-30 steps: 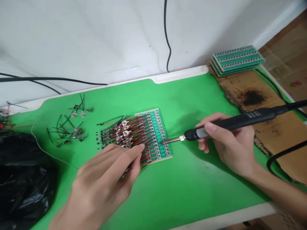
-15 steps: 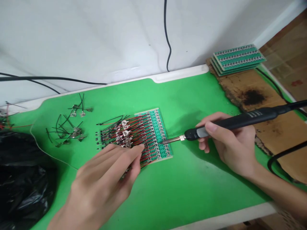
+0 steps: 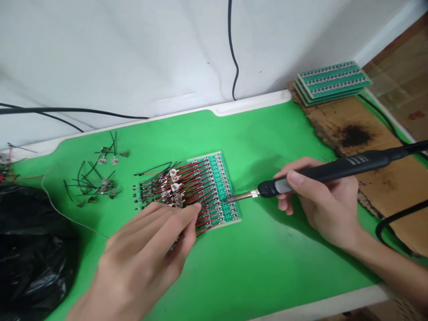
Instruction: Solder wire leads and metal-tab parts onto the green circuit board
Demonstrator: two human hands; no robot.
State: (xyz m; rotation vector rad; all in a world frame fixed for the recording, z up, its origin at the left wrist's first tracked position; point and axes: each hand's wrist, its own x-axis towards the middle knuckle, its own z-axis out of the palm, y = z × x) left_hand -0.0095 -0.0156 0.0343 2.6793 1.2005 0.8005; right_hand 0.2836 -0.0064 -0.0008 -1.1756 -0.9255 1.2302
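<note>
A green circuit board (image 3: 219,171) lies on the green tabletop, with rows of red and black wires (image 3: 195,178) running off its left side to small clear parts (image 3: 175,187). My right hand (image 3: 321,200) is closed round a black soldering iron (image 3: 334,168). The iron's metal tip rests at the board, near the wire ends. Over the lower wires, my left hand (image 3: 150,245) is closed in a pinch, thumb and forefinger together close to the board. It covers part of the wires, and what lies between its fingertips is hidden, probably a wire.
Loose wired parts (image 3: 105,185) lie at the left, beside a black plastic bag (image 3: 33,249). At the right, several stacked circuit boards (image 3: 334,80) sit on scorched cardboard (image 3: 351,120). The iron's black cable (image 3: 401,214) loops over the cardboard. A white wall (image 3: 150,53) stands behind.
</note>
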